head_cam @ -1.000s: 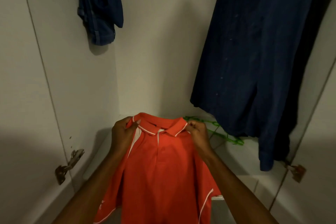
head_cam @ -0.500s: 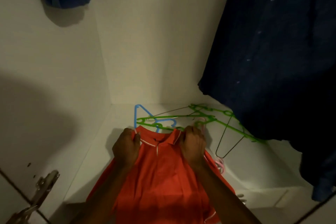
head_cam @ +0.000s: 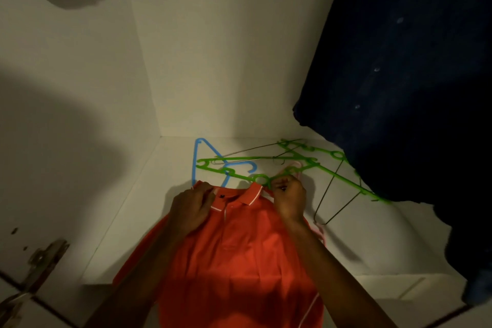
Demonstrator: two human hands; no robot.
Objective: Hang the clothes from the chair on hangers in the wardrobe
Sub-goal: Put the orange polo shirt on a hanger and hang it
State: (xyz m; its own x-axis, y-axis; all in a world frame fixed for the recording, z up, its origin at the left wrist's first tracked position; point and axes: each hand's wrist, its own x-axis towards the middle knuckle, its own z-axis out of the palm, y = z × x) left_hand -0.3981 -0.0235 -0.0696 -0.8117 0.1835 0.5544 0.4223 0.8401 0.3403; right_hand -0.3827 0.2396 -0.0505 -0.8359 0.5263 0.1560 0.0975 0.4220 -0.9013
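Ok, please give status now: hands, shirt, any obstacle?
Left hand and right hand grip orange shirt at collar. Shirt on wardrobe floor. Loose hangers just beyond.

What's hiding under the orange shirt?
The orange shirt lies on the white wardrobe shelf. A pink hanger pokes out at its right edge, and the blue hanger's lower end goes behind the collar. The rest is covered.

Orange polo [head_cam: 234, 253] flat on wardrobe floor [head_cam: 372, 242], collar toward back. Green [head_cam: 239, 174], blue [head_cam: 196, 160], wire hangers [head_cam: 335, 189] heaped behind it.
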